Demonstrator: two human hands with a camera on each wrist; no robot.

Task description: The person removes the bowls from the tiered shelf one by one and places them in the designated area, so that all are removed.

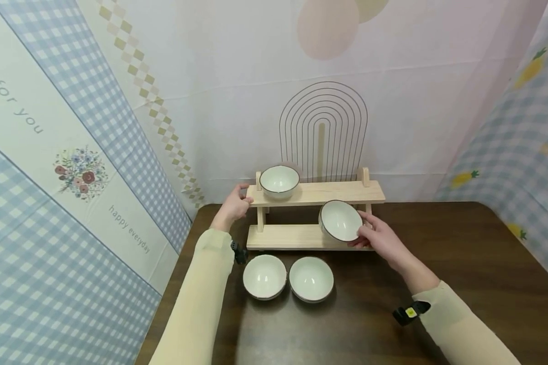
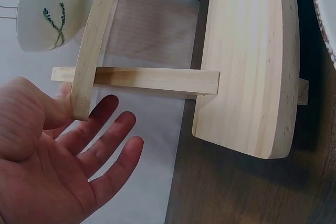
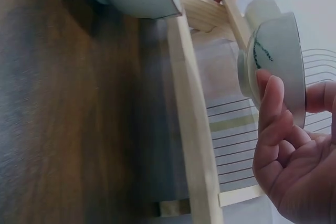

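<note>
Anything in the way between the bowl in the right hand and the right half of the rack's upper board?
Nothing visible. That half of the upper board carries only a wooden peg at its rear; the other bowl up there sits left, clear of the held bowl.

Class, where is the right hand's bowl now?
In the head view, the bowl is right of centre, in the right hand, in front of the right half of the wooden rack.

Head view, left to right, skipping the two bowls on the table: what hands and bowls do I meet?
Left hand, bowl on the upper shelf, tilted bowl, right hand holding it.
</note>
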